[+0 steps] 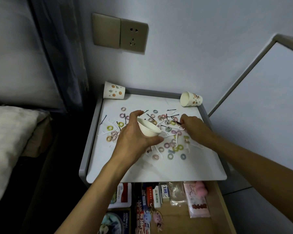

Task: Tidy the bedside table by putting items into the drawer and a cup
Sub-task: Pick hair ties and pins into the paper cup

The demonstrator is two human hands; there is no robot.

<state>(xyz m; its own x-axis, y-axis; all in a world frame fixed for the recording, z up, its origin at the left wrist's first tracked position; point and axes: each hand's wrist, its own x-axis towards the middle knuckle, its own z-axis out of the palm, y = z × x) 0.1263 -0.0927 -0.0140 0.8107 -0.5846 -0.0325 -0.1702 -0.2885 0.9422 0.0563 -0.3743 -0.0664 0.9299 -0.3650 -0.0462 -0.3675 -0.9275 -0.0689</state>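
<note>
My left hand (133,134) holds a white paper cup (148,128) just above the middle of the bedside table top (142,171), its mouth tilted up and to the right. My right hand (192,126) is to the right of the cup, fingertips pinched on a black hairpin (177,122). Several small pastel hair ties (170,156) and several more black hairpins (103,119) are scattered over the white top. The drawer (177,217) below is pulled open and holds packets, a card and small boxes.
Two patterned paper cups lie on their sides at the back corners, one left (114,90) and one right (191,99). A raised grey rim (90,137) edges the table. The bed and pillow (5,141) are on the left. A wall socket (133,37) is above.
</note>
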